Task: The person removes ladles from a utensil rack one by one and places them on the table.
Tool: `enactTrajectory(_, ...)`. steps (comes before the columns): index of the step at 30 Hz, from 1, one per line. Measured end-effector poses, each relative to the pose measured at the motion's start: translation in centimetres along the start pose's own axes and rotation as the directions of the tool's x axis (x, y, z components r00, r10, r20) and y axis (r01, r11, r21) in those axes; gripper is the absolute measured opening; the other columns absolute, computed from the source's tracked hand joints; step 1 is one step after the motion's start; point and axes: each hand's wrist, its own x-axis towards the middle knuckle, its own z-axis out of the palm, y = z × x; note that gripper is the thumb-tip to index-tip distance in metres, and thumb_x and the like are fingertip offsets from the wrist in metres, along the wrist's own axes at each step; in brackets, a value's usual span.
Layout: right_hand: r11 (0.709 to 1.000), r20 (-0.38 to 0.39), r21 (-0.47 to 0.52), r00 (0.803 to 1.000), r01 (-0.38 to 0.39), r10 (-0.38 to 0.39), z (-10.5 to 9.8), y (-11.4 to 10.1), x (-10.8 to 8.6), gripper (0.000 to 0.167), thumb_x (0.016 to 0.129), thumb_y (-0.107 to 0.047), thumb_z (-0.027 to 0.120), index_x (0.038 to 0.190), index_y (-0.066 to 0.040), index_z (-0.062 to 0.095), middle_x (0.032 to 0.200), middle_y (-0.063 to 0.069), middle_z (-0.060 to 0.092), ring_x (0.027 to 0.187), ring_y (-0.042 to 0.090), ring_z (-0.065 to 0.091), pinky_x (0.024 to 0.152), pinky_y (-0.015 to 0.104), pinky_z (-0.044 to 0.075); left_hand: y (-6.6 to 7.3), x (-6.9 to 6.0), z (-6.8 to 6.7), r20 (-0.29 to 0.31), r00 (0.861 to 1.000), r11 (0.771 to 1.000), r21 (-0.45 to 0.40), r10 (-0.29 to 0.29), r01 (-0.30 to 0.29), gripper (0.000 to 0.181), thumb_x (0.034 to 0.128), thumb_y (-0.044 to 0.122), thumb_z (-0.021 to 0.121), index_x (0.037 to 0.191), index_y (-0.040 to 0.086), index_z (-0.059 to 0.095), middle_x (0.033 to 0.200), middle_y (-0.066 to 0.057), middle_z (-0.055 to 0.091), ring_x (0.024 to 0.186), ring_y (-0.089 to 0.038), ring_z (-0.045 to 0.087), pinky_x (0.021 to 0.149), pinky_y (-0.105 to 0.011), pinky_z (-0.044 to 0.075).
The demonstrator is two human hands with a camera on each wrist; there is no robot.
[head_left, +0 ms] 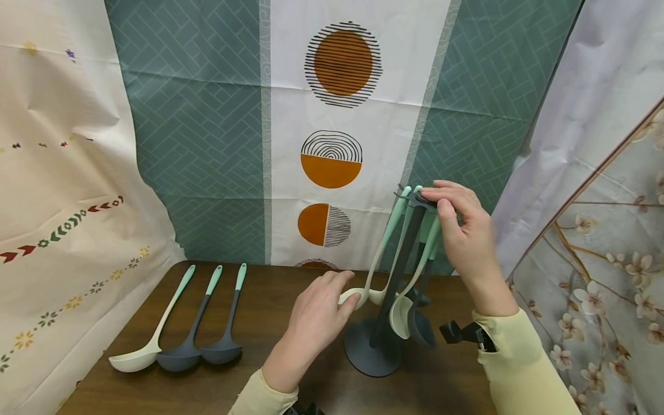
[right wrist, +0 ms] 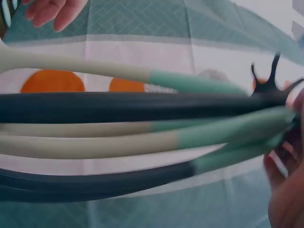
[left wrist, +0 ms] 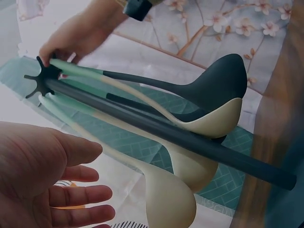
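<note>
A dark grey utensil stand [head_left: 398,271] with a round base leans to the right on the table. Around its post hang several ladles with mint green handles, among them a cream ladle [left wrist: 171,199] and a dark grey ladle [left wrist: 221,83]. My right hand [head_left: 467,230] grips the hooked top of the stand, fingers over it and thumb at its near side. Fingers loosely spread, my left hand [head_left: 319,308] hovers left of the post beside the nearest cream ladle. The left wrist view shows a gap between this hand and the ladles.
On the left of the brown table [head_left: 270,334] lie a cream ladle [head_left: 137,358] and two dark grey ladles, side by side. A green and white patterned cloth [head_left: 207,144] hangs behind the table, with a floral curtain [head_left: 596,288] at the right.
</note>
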Motion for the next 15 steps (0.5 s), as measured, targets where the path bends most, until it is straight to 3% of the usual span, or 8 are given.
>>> enactTrajectory(3, 0.979, -0.024, -0.204, 1.0, -0.003, -0.002, -0.2, -1.6, 0.0, 0.032, 0.115, -0.012, 0.054, 0.122, -0.007, 0.084, 0.119, 0.01, 0.08, 0.129, 0.03, 0.064, 0.108, 0.043, 0.046, 0.1, 0.0, 0.2, 0.01, 1.0, 1.0, 0.0, 0.005, -0.005, 0.041, 0.1015, 0.029, 0.084, 0.138, 0.013, 0.074, 0.127, -0.006, 0.075, 0.111, -0.026, 0.072, 0.086, -0.045, 0.062)
enactTrajectory(8, 0.907, -0.008, -0.421, 1.0, -0.026, 0.025, 0.0, -3.9, -0.1, 0.031, 0.114, -0.029, 0.061, 0.124, -0.01, 0.084, 0.117, 0.008, 0.082, 0.121, 0.035, 0.068, 0.098, 0.056, 0.053, 0.3, -0.1, 0.4, 0.007, 1.0, 1.0, 0.001, 0.011, -0.011, 0.041, 0.1014, 0.028, 0.084, 0.138, 0.011, 0.074, 0.127, -0.006, 0.075, 0.11, -0.027, 0.072, 0.086, -0.045, 0.062)
enactTrajectory(12, 0.85, -0.005, -0.527, 1.0, -0.017, 0.017, 0.9, -4.9, -0.2, 0.034, 0.109, -0.039, 0.071, 0.124, -0.01, 0.083, 0.119, 0.01, 0.081, 0.121, 0.037, 0.07, 0.095, 0.06, 0.056, 0.4, 0.2, 0.4, -0.001, 1.0, 1.0, -0.009, 0.021, -0.021, 0.042, 0.1016, 0.028, 0.084, 0.138, 0.01, 0.074, 0.127, -0.008, 0.075, 0.112, -0.028, 0.072, 0.089, -0.046, 0.062)
enactTrajectory(15, 0.846, -0.035, -0.533, 0.999, -0.019, 0.0, 1.3, -4.9, -0.3, 0.031, 0.111, -0.033, 0.068, 0.122, -0.009, 0.083, 0.119, 0.009, 0.081, 0.118, 0.037, 0.071, 0.091, 0.059, 0.058, 0.5, 0.8, 0.5, 0.012, 1.0, 0.999, -0.025, 0.027, -0.027, 0.042, 0.1029, 0.03, 0.082, 0.139, 0.009, 0.073, 0.129, -0.009, 0.074, 0.114, -0.029, 0.072, 0.092, -0.047, 0.062)
